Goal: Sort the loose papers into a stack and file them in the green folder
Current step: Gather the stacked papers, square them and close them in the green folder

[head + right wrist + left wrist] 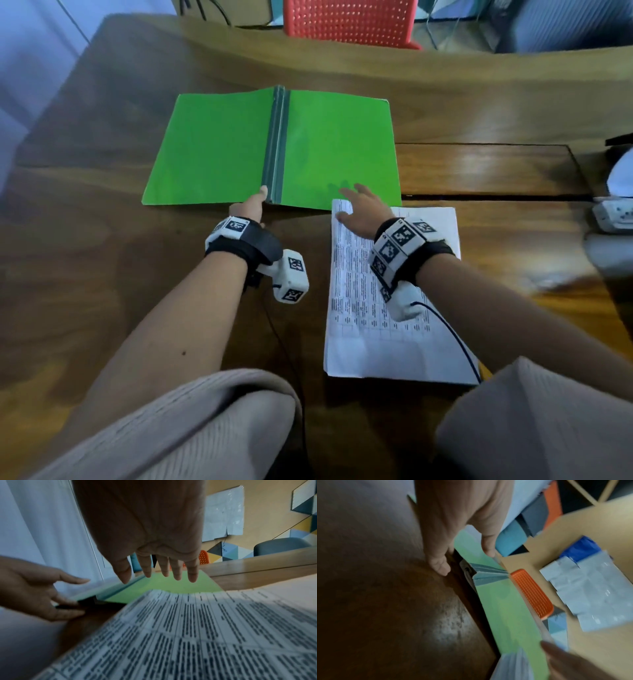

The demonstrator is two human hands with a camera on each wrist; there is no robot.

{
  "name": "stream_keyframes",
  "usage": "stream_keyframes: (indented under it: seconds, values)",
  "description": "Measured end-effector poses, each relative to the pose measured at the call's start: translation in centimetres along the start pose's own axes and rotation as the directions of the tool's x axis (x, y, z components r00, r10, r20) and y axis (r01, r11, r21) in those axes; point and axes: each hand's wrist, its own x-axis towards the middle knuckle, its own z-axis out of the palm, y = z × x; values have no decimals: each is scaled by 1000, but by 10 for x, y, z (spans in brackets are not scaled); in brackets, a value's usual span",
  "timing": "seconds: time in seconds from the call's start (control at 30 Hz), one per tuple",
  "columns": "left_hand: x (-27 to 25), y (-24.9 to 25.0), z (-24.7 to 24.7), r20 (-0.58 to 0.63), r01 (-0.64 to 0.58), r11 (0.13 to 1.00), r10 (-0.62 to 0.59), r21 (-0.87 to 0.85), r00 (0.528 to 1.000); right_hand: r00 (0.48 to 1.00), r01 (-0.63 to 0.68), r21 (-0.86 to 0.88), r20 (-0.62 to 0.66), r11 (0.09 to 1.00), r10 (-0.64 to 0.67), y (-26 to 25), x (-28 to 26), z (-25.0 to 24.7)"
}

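Green folder: laid open and flat on the wooden worktop. Stacked papers: placed just beside its near right edge. Left hand: grip apart, fingertips set at the folder's near edge by the spine. Right hand: grip apart, fingers held straight over the papers' far corner.

the table is dark, glossy wood. the folder looks like smooth, matt green card with a grey spine. the papers are thin, matt, printed sheets. the chair is perforated red plastic.
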Motion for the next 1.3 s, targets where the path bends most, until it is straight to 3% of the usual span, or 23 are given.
stream_keyframes:
  seconds: [0.17,0.27,0.4,0.53,0.67,0.8,0.9,0.97,1.0,1.07,1.1,1.13,1.17,1.2,1.27,1.3]
  values:
    - [19,1,9,-88,-81,975,64,-208,994,992,-11,-102,127,995,24,0,20,33]
    - [12,7,20,24,-55,912,71,-406,997,991,0,-170,135,985,23,0,24,46]
    - [5,11,36,84,-156,958,181,-240,980,989,16,-171,144,985,9,-2,28,49]
    - [-2,23,40,20,-264,944,273,-197,962,988,33,-107,151,994,-16,-4,30,46]
    - [-18,45,33,-31,-351,904,354,-244,935,999,-18,53,-38,998,20,-5,27,34]
    - [-39,74,15,-29,-307,787,346,-535,938,933,-123,378,-271,917,237,-10,20,7]
    - [-47,90,-13,-32,-283,704,347,-651,937,854,-66,666,-347,743,387,-17,10,-25]
    - [-47,86,-34,-34,-269,695,332,-667,943,813,46,849,-338,527,474,-20,4,-43]
    - [-47,80,-45,-23,-250,703,315,-666,949,815,132,926,-304,353,493,-21,3,-49]
    - [-42,62,-65,-11,-210,734,266,-646,964,867,247,960,-160,-129,473,-23,-4,-57]
    - [-40,52,-75,-8,-196,756,244,-625,970,888,259,926,-117,-275,444,-23,-5,-58]
    - [-37,41,-83,1,-181,781,226,-597,974,905,244,913,-94,-326,414,-22,-5,-57]
    - [-34,31,-91,21,-159,811,206,-563,978,921,212,931,-90,-295,379,-23,-4,-54]
    - [-32,19,-98,51,-126,851,176,-510,983,935,165,972,-101,-165,341,-25,-5,-51]
    - [-28,-3,-113,96,-40,943,76,-331,993,950,34,948,-128,315,285,-30,-2,-43]
    - [-25,-13,-121,107,-8,978,31,-207,994,958,-25,864,-123,503,260,-33,-1,-37]
